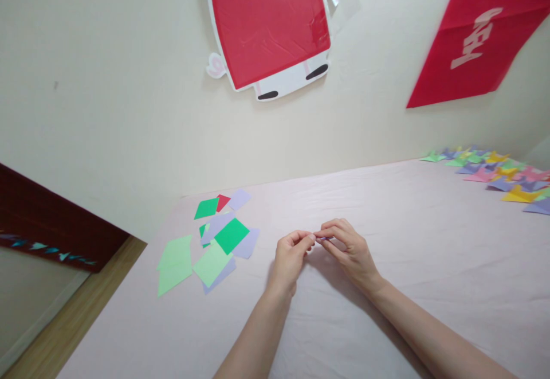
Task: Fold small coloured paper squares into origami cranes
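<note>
A small piece of purple folded paper (324, 238) is pinched between my two hands, mostly covered by the fingers. My left hand (294, 256) has its thumb and forefinger closed at the paper's left end. From the other side, my right hand (350, 250) grips it with the thumb below and the fingers above. Both hands are just over the pale pink sheet (344, 333), with their fingertips nearly meeting. How the paper is folded cannot be made out.
Left of my hands lie loose paper squares (232, 235) in green, light green, lilac and red. Rows of folded paper figures (507, 175) stand at the far right. A wall (275, 144) with a red cartoon cutout (270, 23) and a red banner (468, 40) rises behind.
</note>
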`<state>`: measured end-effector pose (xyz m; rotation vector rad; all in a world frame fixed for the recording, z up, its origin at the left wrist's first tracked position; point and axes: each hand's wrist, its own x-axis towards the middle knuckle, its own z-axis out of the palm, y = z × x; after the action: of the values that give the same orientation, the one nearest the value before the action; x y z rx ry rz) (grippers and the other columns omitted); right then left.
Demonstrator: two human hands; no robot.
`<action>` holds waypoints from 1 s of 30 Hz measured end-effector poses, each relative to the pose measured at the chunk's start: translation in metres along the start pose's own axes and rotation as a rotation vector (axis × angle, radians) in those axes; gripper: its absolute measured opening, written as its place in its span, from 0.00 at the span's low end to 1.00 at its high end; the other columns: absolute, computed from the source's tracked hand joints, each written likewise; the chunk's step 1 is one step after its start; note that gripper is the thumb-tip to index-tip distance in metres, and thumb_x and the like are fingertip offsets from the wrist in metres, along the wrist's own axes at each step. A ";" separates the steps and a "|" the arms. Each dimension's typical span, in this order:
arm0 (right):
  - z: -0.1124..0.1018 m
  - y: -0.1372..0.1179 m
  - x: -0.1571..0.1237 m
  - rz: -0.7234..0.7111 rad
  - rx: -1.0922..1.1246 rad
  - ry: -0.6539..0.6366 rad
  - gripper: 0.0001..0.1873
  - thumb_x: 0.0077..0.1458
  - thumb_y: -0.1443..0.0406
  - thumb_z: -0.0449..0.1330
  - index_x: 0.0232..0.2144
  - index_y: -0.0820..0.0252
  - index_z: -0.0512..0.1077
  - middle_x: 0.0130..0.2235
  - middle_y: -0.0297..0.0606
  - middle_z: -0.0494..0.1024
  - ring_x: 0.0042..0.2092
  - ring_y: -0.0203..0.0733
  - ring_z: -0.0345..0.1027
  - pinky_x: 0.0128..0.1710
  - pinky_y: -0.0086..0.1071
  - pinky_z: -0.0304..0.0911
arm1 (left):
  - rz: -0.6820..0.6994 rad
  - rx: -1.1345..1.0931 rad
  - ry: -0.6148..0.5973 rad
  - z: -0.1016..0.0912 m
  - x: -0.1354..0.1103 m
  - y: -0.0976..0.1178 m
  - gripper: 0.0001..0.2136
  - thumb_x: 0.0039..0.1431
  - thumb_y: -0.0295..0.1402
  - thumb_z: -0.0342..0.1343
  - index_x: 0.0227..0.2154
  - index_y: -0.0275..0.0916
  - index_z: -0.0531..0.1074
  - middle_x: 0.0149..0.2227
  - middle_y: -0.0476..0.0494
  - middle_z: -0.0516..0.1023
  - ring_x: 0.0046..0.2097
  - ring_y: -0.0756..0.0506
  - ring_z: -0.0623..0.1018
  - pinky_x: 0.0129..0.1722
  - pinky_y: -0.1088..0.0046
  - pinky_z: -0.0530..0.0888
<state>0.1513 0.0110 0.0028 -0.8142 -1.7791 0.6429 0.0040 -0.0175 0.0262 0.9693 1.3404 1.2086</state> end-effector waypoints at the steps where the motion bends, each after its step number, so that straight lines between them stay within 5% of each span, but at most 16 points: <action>1: 0.000 0.000 0.000 0.000 -0.001 0.000 0.06 0.59 0.63 0.59 0.33 0.53 0.77 0.34 0.39 0.75 0.40 0.46 0.67 0.40 0.38 0.63 | -0.013 -0.003 -0.010 -0.001 0.000 0.001 0.15 0.43 0.45 0.62 0.24 0.36 0.75 0.22 0.49 0.71 0.26 0.52 0.66 0.29 0.75 0.62; 18: 0.001 0.001 0.000 -0.009 -0.106 -0.016 0.05 0.60 0.64 0.60 0.32 0.54 0.75 0.33 0.38 0.77 0.38 0.45 0.67 0.41 0.40 0.59 | -0.061 -0.007 -0.056 -0.006 0.002 0.000 0.20 0.41 0.50 0.66 0.25 0.35 0.76 0.22 0.49 0.71 0.26 0.52 0.66 0.27 0.76 0.61; 30: -0.002 0.000 0.002 -0.023 0.009 -0.032 0.08 0.60 0.61 0.60 0.32 0.55 0.77 0.31 0.38 0.78 0.36 0.44 0.69 0.38 0.38 0.63 | -0.184 -0.077 -0.220 -0.015 0.003 0.006 0.21 0.40 0.50 0.68 0.26 0.34 0.74 0.24 0.49 0.69 0.25 0.53 0.66 0.28 0.77 0.61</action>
<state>0.1526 0.0122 0.0047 -0.7801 -1.8107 0.6510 -0.0113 -0.0160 0.0312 0.8771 1.1723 0.9776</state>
